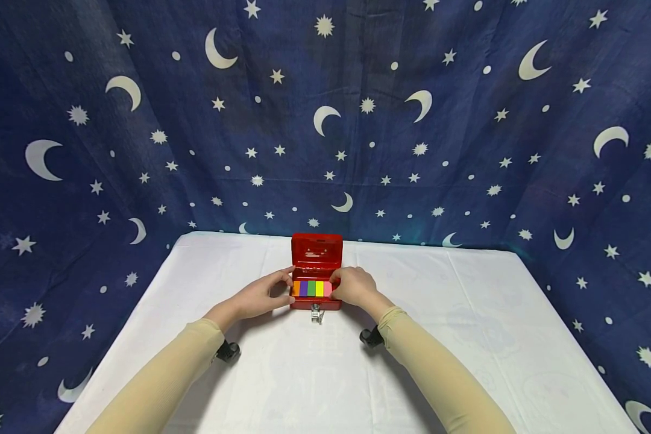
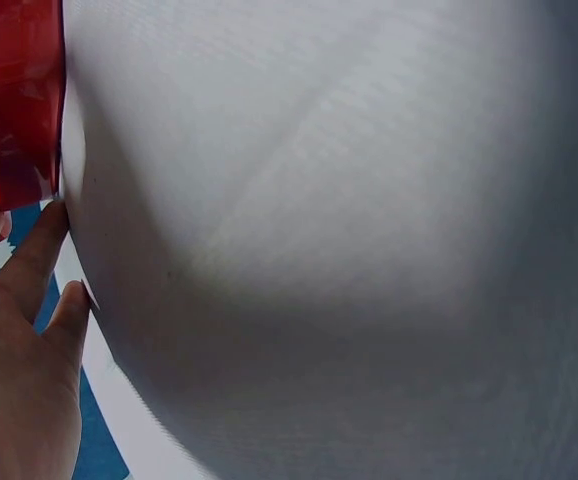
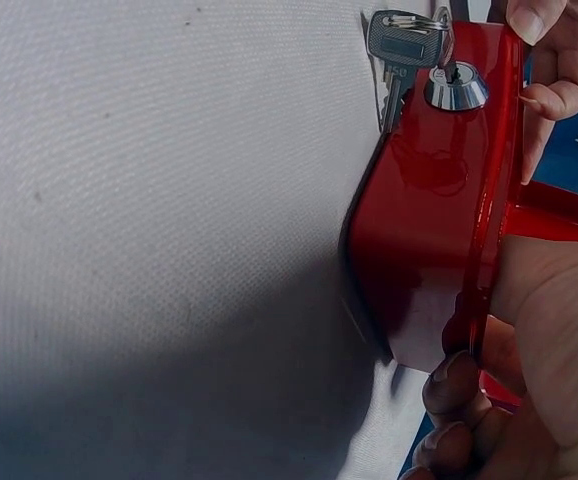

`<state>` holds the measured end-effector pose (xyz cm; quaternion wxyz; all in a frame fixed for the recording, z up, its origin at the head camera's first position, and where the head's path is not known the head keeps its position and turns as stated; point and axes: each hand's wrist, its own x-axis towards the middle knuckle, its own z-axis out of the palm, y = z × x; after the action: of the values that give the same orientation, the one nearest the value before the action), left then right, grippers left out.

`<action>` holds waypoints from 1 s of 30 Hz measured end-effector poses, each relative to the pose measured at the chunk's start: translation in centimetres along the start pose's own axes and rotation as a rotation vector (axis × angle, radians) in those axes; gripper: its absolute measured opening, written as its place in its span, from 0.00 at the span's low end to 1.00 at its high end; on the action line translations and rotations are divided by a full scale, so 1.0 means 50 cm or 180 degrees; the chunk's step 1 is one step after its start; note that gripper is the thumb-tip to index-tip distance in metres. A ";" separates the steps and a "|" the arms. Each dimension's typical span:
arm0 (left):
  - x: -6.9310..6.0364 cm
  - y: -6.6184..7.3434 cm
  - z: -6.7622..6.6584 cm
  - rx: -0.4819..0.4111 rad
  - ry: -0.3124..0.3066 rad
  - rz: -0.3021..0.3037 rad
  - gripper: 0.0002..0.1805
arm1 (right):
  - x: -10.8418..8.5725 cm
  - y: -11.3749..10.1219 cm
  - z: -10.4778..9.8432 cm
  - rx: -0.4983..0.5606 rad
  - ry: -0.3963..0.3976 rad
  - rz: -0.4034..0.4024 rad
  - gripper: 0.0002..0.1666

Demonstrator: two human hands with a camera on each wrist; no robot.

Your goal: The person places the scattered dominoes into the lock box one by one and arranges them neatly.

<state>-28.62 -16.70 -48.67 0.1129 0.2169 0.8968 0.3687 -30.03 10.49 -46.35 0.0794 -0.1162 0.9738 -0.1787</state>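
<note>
A red cash box (image 1: 316, 305) stands on the table with its lid (image 1: 317, 246) raised. Inside lies a row of coloured blocks: an orange one (image 1: 296, 289), purple, green, yellow and a pink block (image 1: 328, 289). My left hand (image 1: 259, 295) grips the box's left end, its thumb on the front rim and its fingers around the side. At the other end, my right hand (image 1: 356, 285) pinches the pink block's outer edge with thumb and fingertip inside the box. In the right wrist view, the other fingers (image 3: 449, 385) curl outside the end wall; the thumb's tip is hidden.
Keys (image 3: 405, 45) hang at the lock (image 3: 456, 88) on the box's front. White cloth (image 1: 304, 374) covers the table. A dark blue curtain (image 1: 358, 144) with moons and stars hangs behind and at both sides. Black wrist cameras (image 1: 370, 337) sit below my sleeves.
</note>
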 end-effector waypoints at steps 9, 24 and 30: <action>0.004 0.001 -0.002 -0.0004 -0.0006 0.0015 0.15 | 0.003 0.001 -0.002 -0.0027 0.0028 -0.0031 0.23; 0.002 -0.002 0.000 -0.0021 -0.0050 0.0000 0.17 | 0.004 0.002 0.006 -0.0039 0.0016 -0.0064 0.22; 0.003 -0.001 -0.001 -0.0001 -0.0028 -0.0009 0.16 | 0.008 0.005 0.007 -0.0033 0.0039 -0.0062 0.22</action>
<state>-28.78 -16.69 -48.71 0.1174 0.2173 0.8965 0.3678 -30.39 10.48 -46.81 0.0711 -0.1249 0.9740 -0.1751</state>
